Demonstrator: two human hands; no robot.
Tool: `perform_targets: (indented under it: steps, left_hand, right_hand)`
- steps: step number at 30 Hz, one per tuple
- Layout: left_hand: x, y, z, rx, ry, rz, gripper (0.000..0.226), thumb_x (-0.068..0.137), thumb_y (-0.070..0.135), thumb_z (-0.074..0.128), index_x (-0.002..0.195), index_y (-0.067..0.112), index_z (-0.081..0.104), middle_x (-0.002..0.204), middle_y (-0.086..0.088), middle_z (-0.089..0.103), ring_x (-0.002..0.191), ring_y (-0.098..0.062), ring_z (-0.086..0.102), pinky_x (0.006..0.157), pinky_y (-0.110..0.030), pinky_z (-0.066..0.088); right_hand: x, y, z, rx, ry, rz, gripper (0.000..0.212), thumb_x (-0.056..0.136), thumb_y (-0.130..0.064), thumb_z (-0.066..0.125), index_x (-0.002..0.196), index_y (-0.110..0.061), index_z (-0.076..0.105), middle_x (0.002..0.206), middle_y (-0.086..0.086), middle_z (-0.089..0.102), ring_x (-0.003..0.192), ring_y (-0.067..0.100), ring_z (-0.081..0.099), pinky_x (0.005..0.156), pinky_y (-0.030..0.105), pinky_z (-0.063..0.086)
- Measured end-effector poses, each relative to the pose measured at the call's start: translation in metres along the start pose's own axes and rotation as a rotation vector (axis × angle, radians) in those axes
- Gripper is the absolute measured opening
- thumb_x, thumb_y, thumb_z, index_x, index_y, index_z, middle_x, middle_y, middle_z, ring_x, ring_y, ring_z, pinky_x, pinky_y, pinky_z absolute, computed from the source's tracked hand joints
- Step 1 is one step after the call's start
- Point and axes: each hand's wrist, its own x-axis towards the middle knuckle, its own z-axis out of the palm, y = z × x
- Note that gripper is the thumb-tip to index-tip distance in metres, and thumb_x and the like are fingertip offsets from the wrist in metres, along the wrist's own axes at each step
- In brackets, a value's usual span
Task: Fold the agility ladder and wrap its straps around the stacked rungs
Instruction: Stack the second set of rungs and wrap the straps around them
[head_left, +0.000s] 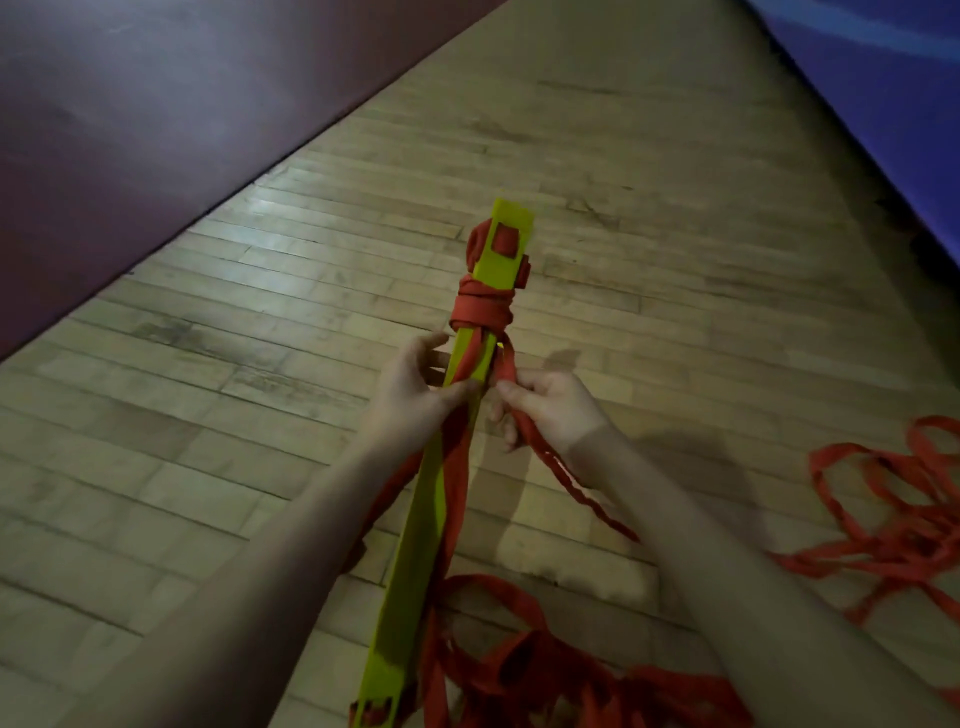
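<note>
A stack of yellow-green ladder rungs (415, 530) points away from me over the floor. Red strap is wound in several turns (480, 307) around the stack near its far end. My left hand (415, 392) grips the stack from the left, its thumb pressing a red strap flat against the top rung. To the right of the stack, my right hand (545, 408) is closed around a bunched red strap (506, 366) that runs up to the wound turns. More loose red strap hangs from the stack's near end in a heap (545, 670).
A tangle of loose red strap (893, 525) lies on the wooden floor (234, 415) at the right. A maroon mat (156, 114) covers the upper left. A blue mat (893, 93) borders the upper right.
</note>
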Motion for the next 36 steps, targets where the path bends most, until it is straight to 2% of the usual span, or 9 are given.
perform_targets:
  steps: [3,7,13,16,20,23,27,31,36]
  left_hand:
    - [-0.002,-0.012,0.006,0.179,0.030,0.100,0.041,0.078,0.018,0.074,0.116,0.011,0.060,0.105,0.000,0.066,0.092,-0.011,0.061,0.079,-0.025,0.051]
    - [-0.009,-0.015,0.014,0.199,0.020,0.176,0.040,0.080,0.018,0.072,0.114,0.012,0.052,0.109,-0.002,0.059,0.099,-0.012,0.057,0.081,-0.014,0.043]
    - [-0.033,-0.010,0.007,-0.166,-0.314,-0.017,0.051,0.076,0.024,0.059,0.119,0.039,0.034,0.114,-0.005,0.054,0.093,-0.011,0.060,0.075,-0.026,0.051]
    - [-0.038,-0.014,-0.002,-0.195,-0.414,-0.063,0.055,0.077,0.023,0.060,0.120,0.047,0.036,0.113,-0.013,0.058,0.091,-0.018,0.061,0.072,-0.028,0.052]
    - [-0.039,-0.022,-0.001,-0.251,-0.317,-0.123,0.059,0.075,0.020,0.076,0.114,0.053,0.047,0.116,-0.014,0.061,0.098,-0.029,0.065,0.078,-0.042,0.056]
    - [-0.037,-0.026,0.004,-0.212,-0.173,-0.108,0.062,0.081,0.006,0.070,0.115,0.052,0.044,0.115,-0.011,0.062,0.100,-0.026,0.064,0.082,-0.042,0.056]
    - [-0.034,-0.030,0.001,-0.140,-0.096,-0.089,0.062,0.083,0.007,0.068,0.118,0.051,0.040,0.113,-0.008,0.062,0.098,-0.023,0.065,0.080,-0.041,0.057]
    - [-0.036,-0.023,0.003,-0.081,-0.252,-0.054,0.055,0.091,0.005,0.058,0.123,0.042,0.033,0.104,-0.002,0.057,0.086,-0.013,0.062,0.073,-0.030,0.056]
    - [-0.044,-0.031,0.008,-0.051,-0.331,0.000,0.058,0.081,0.010,0.064,0.125,0.042,0.044,0.110,-0.016,0.055,0.095,-0.029,0.059,0.085,-0.036,0.050]
  right_hand:
    - [0.000,0.007,-0.006,-0.055,-0.031,0.001,0.015,0.098,-0.005,0.046,0.096,0.000,0.060,0.068,0.005,0.059,0.046,0.013,0.052,0.055,0.028,0.049]
    - [-0.010,0.018,-0.008,-0.009,-0.039,-0.038,0.017,0.098,-0.004,0.044,0.098,-0.007,0.060,0.072,0.001,0.061,0.051,0.011,0.054,0.059,0.026,0.048]
    - [-0.017,0.012,-0.006,0.087,-0.056,-0.028,0.022,0.099,-0.002,0.039,0.086,-0.003,0.056,0.071,0.006,0.051,0.041,0.006,0.043,0.051,0.022,0.050]
    - [-0.018,0.010,-0.016,0.032,-0.076,0.017,0.023,0.099,-0.003,0.041,0.102,0.014,0.055,0.069,0.006,0.052,0.040,0.007,0.044,0.052,0.026,0.052]
    - [-0.025,0.009,-0.030,0.012,-0.140,0.045,0.025,0.098,-0.004,0.043,0.116,0.008,0.057,0.069,0.002,0.060,0.048,0.013,0.052,0.058,0.030,0.053]
    - [-0.031,0.010,-0.029,0.040,-0.201,0.075,0.024,0.098,-0.003,0.042,0.112,0.012,0.056,0.070,0.005,0.059,0.049,0.013,0.054,0.060,0.031,0.055]
    - [-0.032,0.015,-0.020,0.080,-0.193,0.091,0.019,0.099,-0.005,0.041,0.104,0.002,0.058,0.065,0.004,0.053,0.042,0.008,0.044,0.047,0.023,0.047]
    - [-0.026,0.015,-0.011,0.071,-0.143,0.115,0.020,0.101,-0.009,0.037,0.093,-0.009,0.055,0.059,0.000,0.039,0.037,0.001,0.029,0.037,0.015,0.023]
    - [-0.028,0.021,-0.018,0.091,-0.054,0.167,0.022,0.101,-0.015,0.040,0.086,-0.012,0.056,0.057,-0.004,0.038,0.039,0.002,0.026,0.037,0.015,0.023]
